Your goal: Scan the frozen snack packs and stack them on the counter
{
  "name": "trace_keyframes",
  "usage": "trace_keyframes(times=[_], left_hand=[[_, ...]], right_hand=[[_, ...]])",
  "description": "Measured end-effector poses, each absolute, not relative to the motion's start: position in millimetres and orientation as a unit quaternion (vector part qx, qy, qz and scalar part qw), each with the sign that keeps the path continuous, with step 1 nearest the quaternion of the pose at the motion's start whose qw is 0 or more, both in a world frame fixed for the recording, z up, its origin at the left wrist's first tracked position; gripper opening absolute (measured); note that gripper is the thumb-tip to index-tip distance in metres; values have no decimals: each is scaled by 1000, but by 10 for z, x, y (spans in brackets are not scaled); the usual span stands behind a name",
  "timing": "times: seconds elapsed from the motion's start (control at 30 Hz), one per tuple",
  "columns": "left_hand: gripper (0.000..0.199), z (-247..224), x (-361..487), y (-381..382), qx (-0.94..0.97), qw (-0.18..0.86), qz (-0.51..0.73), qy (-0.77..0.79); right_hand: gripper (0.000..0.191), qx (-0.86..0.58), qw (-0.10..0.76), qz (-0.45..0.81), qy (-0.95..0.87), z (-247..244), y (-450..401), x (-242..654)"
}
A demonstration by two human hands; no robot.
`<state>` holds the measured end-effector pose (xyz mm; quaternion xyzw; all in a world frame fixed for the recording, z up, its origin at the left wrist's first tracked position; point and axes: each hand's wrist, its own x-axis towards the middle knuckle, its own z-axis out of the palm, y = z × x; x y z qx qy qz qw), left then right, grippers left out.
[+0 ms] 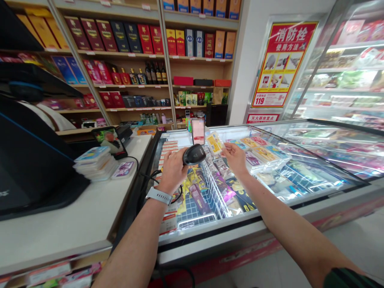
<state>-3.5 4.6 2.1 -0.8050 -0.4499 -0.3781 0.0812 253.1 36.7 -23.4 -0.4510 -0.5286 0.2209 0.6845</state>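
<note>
Head view: left hand closed around a black barcode scanner, right hand pinching a yellow-and-white packet just beside it, both above the chest freezer alongside the bench.

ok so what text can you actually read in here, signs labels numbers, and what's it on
"消防栓" and "使用方法" on the red and yellow poster
"119" in the red panel at the poster's lower left
"灭火器放置点" on the red sign below the poster
Too small or blurred to read: labels on the boxes on the wooden shelves, the packets in the glass-topped freezer, and the blurred upright screen
</note>
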Motion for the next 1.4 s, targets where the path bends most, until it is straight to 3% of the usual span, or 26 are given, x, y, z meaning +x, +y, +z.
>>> trace_keyframes(times=[0.3,0.47,0.7,0.83,1.13,1.4], left_hand=[[51,-13,-58,90,-811,75,-368,-448],[51,1,-56,79,-815,69,-361,-448],[53,26,-66,76,-813,58,-362,-452],[54,24,-64,73,-812,57,-365,-453],[51,11,-55,79,-811,62,-363,-455],[54,20,-56,65,-810,52,-368,-454]], right_hand=[[34,-480,678,182,-526,-211,289,2582],[30,-531,649,27,-544,-37,33,2728],[23,-545,487,-261,-631,103,-505,3154],[22,-567,387,-355,-634,35,-711,3355],[18,-595,268,-389,-650,-149,-778,3324],[24,-581,303,-347,-671,-89,-715,3129]])
